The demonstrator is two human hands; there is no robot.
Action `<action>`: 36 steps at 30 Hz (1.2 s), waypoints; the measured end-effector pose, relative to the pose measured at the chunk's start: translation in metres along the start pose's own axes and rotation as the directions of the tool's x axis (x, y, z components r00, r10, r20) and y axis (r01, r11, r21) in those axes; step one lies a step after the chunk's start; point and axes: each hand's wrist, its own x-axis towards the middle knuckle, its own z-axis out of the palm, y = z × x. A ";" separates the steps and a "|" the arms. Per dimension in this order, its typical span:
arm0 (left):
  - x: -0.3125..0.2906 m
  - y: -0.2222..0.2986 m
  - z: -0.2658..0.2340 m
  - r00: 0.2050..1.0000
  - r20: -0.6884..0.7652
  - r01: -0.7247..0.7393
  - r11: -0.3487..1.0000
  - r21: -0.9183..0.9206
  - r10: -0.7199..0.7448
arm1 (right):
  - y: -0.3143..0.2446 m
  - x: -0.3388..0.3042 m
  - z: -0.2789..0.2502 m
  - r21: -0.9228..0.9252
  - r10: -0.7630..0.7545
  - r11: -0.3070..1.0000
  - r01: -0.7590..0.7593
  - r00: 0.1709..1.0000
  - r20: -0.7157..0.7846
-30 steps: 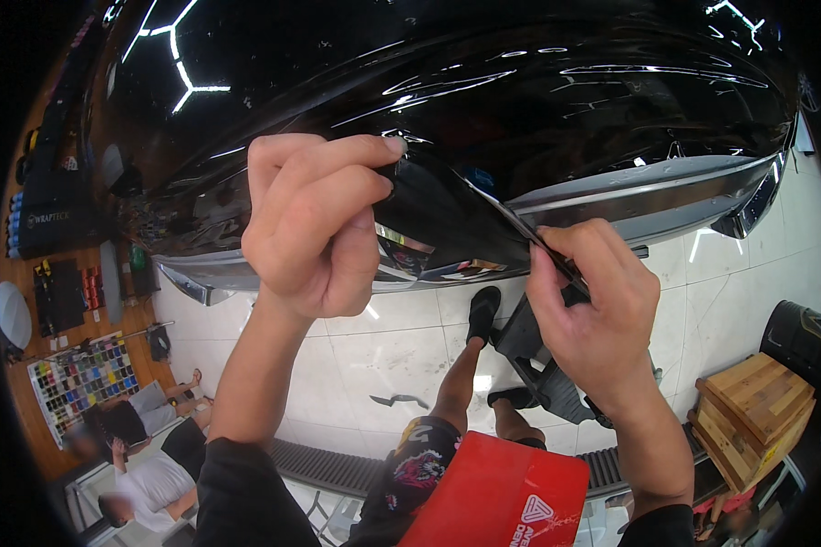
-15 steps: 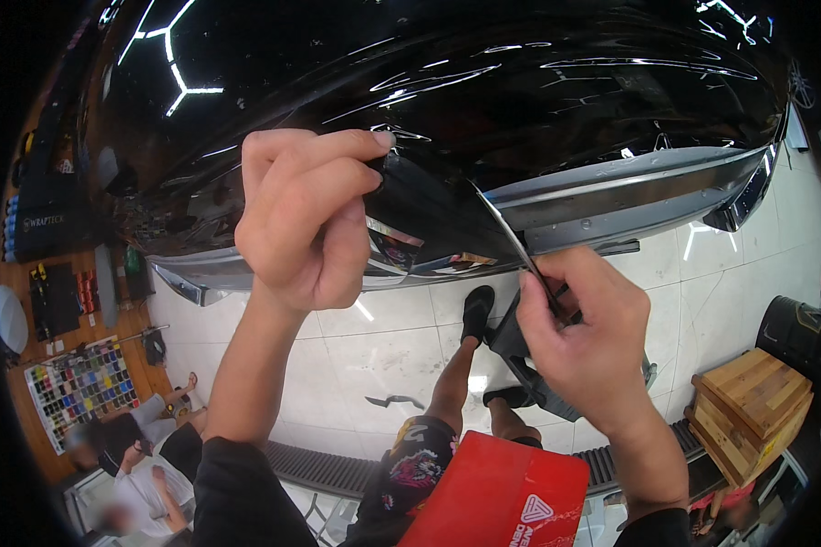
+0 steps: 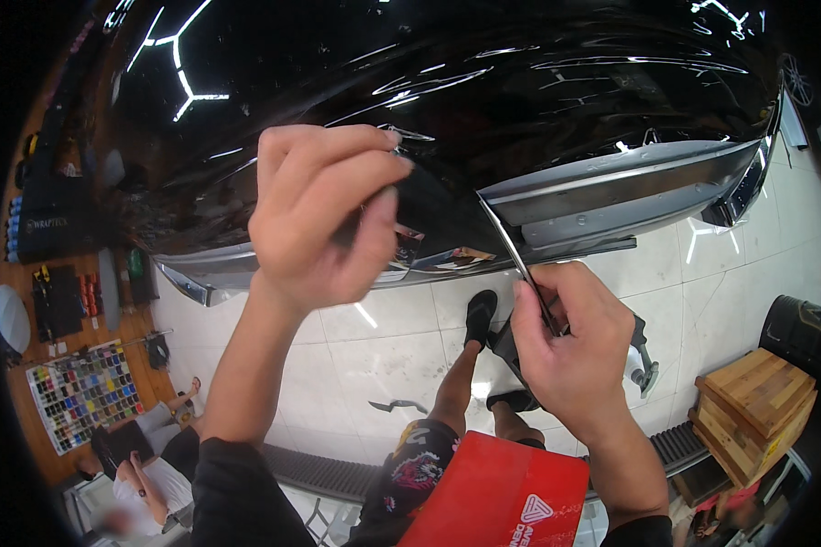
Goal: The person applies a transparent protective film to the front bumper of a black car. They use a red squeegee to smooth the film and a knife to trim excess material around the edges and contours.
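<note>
A glossy black sheet of film (image 3: 452, 214) spans the space between my hands, in front of a black car body panel (image 3: 556, 109). My left hand (image 3: 324, 214) is raised at the film's upper left, with bent, partly blurred fingers closed at its edge. Lower right, my right hand (image 3: 575, 333) is closed in a fist around a dark gathered end of the film. From that fist a taut edge with a bright silver glint runs up to the panel. Right of this edge, a grey bumper strip (image 3: 611, 191) shows, speckled with droplets.
A red flat-faced thing (image 3: 493, 492) is in front of my body. Wooden boxes (image 3: 757, 410) stand at right beside a black case (image 3: 798, 333). A dark scrap (image 3: 397, 405) lies on the tiled floor (image 3: 337, 365). A person (image 3: 150, 483) sits at lower left.
My left hand has shifted slightly right, its thumb rising toward the fingers. My right hand has moved a little down and left, and the film's edge still runs taut from it.
</note>
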 end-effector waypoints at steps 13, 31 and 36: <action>0.051 0.073 0.016 0.829 0.174 0.428 0.803 0.415 -0.531 | 0.013 0.025 0.002 0.277 0.091 0.960 -0.041 0.981 -0.169; 0.037 0.074 0.007 0.922 0.050 0.363 0.901 0.237 -0.384 | 0.021 0.081 0.025 -0.067 -0.373 0.927 0.370 0.883 -0.284; 0.033 0.058 0.012 0.941 0.007 0.335 0.936 0.108 -0.337 | 0.016 0.082 0.026 -0.010 -0.349 0.932 0.363 0.889 -0.297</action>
